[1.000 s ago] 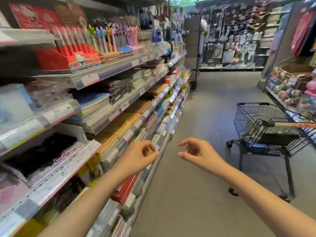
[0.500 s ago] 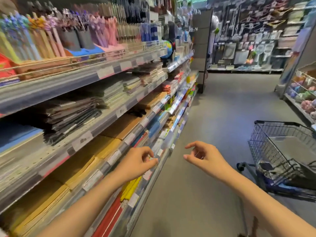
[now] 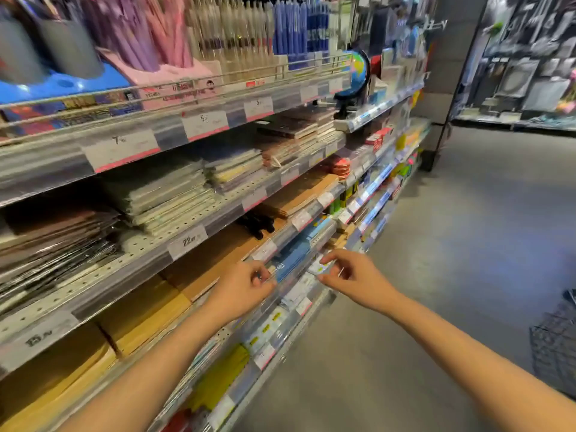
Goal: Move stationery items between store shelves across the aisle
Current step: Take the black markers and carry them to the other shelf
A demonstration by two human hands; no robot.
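My left hand (image 3: 241,288) hangs in front of the stationery shelves (image 3: 199,235), its fingers loosely curled and empty, close to the shelf edge beside blue notebooks (image 3: 296,255). My right hand (image 3: 349,275) is a little to the right, fingers apart, thumb and forefinger near a small white label (image 3: 316,269) on the shelf front; it holds nothing that I can make out. Brown envelopes (image 3: 199,263) and yellow-brown pads (image 3: 140,319) lie on the shelf left of my hands. Wrapped notebook stacks (image 3: 168,194) fill the shelf above.
Pens and pencils in pink, blue and grey holders (image 3: 174,42) line the top shelf, with a globe (image 3: 358,73) further along. The grey aisle floor (image 3: 452,244) stretches right. A wire shopping cart (image 3: 558,344) shows at the right edge. Hanging goods cover the far wall (image 3: 530,57).
The view has moved forward along the aisle and closer to the shelves. Both hands have risen toward the shelf edge, and the cart has slid almost out of view on the right.
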